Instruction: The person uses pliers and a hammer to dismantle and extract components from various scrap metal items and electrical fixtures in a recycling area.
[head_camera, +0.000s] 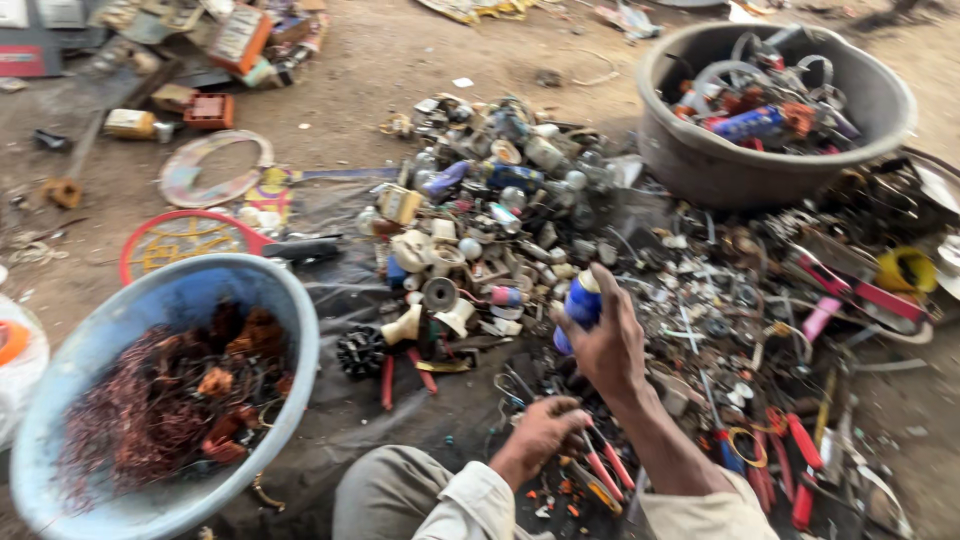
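My right hand (610, 345) is raised over a heap of mixed scrap (520, 230) and grips a small blue and white cylindrical part (581, 305). My left hand (545, 430) rests lower, its fingers closed on pliers with red handles (605, 465) that lie on the dark ground sheet. Both hands are blurred by motion. My knee in grey trousers (400, 495) shows at the bottom edge.
A light blue basin (300, 320) at the left holds copper wire and coils. A grey tub (700, 160) at the upper right holds metal scrap. Red-handled tools (790, 470) lie at the right, a round red mesh racket (180, 240) at the left, boxes at the top left.
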